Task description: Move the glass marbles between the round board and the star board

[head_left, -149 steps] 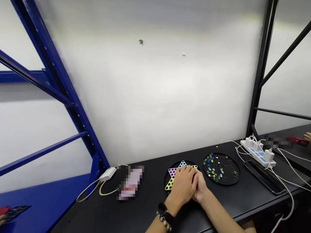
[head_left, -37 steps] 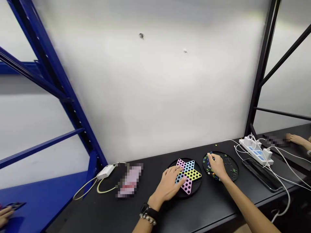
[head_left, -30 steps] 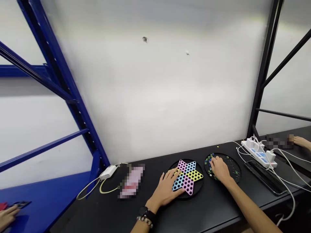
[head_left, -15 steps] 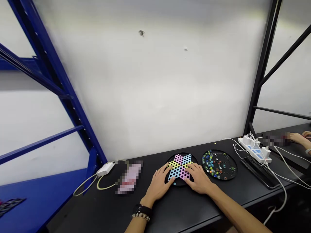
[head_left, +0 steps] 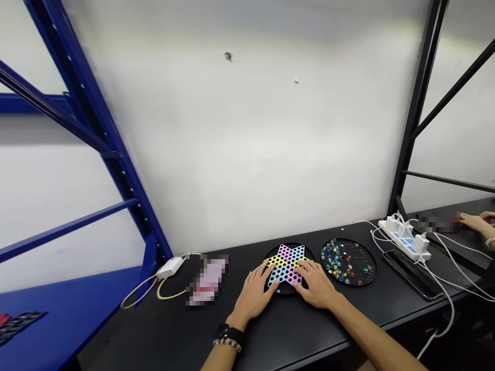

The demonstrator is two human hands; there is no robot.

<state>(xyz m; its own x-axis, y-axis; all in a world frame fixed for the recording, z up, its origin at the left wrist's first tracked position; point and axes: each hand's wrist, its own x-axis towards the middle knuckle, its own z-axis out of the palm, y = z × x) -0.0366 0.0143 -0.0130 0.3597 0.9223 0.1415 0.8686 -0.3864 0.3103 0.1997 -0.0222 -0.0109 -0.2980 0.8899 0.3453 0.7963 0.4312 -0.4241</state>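
A star-shaped Chinese checkers sheet (head_left: 286, 266) in pink, blue and yellow, full of dark holes, lies on a round black board (head_left: 285, 293). My left hand (head_left: 253, 292) rests at its left side, fingers spread and fingertips touching the sheet's edge. On the right side my right hand (head_left: 316, 284) lies with its fingers outstretched over the yellow and pink points. Both hands are open and grip nothing. To the right, another round black tray (head_left: 369, 252) holds several glass marbles (head_left: 335, 262), mostly toward its left side.
A smartphone (head_left: 412, 274) and a white power strip (head_left: 404, 239) with cables lie at the right. At left are a blurred-out pink item (head_left: 209, 281) and a white adapter (head_left: 170, 268). Another person's hand (head_left: 474, 222) shows at the far right. A white wall rises behind.
The camera view has shifted slightly, moving the blue frame a little right in the picture. Both hands stay in the same place on the star-shaped sheet.
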